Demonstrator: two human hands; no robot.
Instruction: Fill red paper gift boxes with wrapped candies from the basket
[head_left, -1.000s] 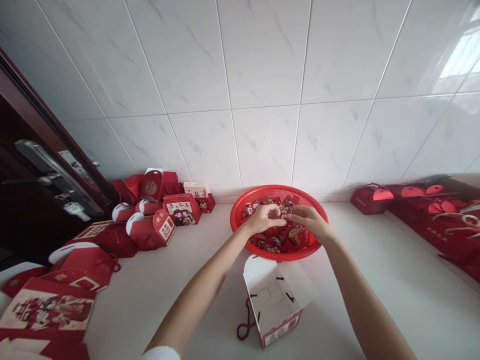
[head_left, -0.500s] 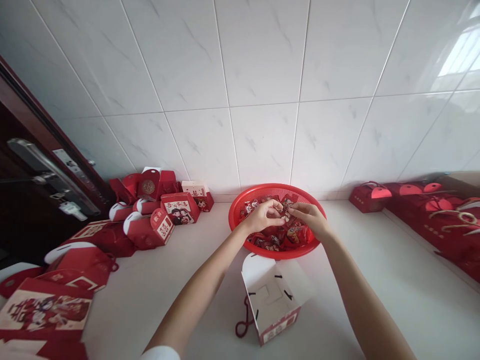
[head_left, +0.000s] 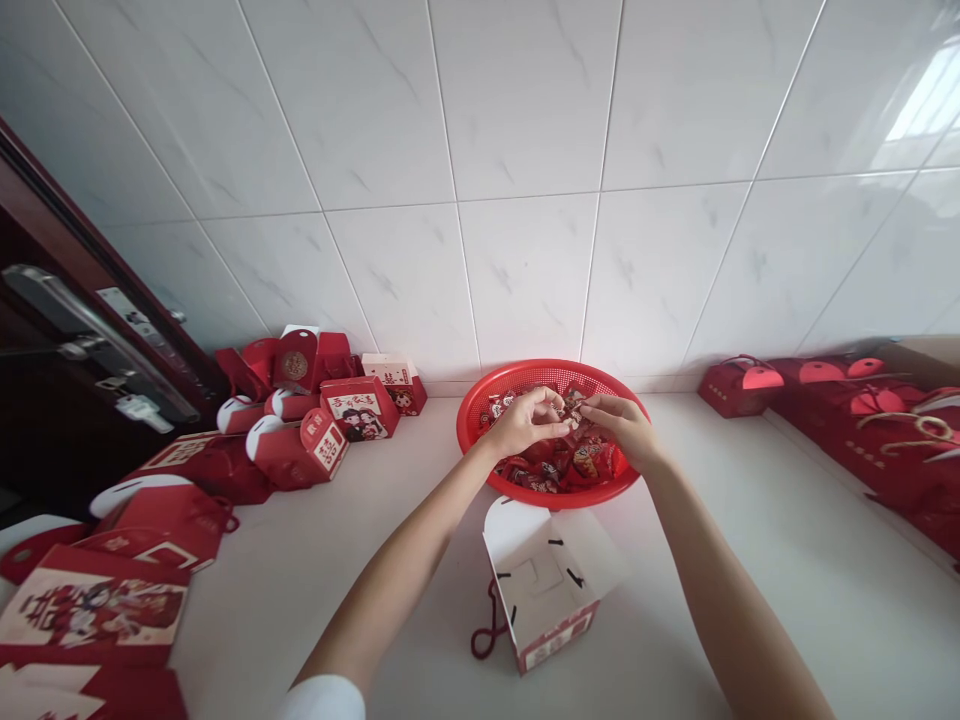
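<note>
A red plastic basket (head_left: 471, 445) full of wrapped candies (head_left: 592, 462) stands against the tiled wall. Over its middle, my left hand (head_left: 529, 420) has curled fingers, with thumb and fingertips at a small wrapped candy (head_left: 574, 412). My right hand (head_left: 621, 428) pinches the same candy from the other side, its fingertips close to the left ones. The candy is small and partly covered by the fingers. In front of the basket sits an uncovered gift box (head_left: 551, 590), white inside with black cord ends, and a dark red cord loop (head_left: 487, 638) hangs at its left.
Several red gift boxes (head_left: 300, 452) crowd the left side of the white counter (head_left: 360, 520). At the right, a small red box (head_left: 741, 385) stands beside a large red container (head_left: 847, 430) of more packaging. A dark door (head_left: 45, 400) with a handle is at far left.
My hands stay over the basket, with small finger movements around the candy. The whole view has shifted slightly, and the gift box stays in front of the basket.
</note>
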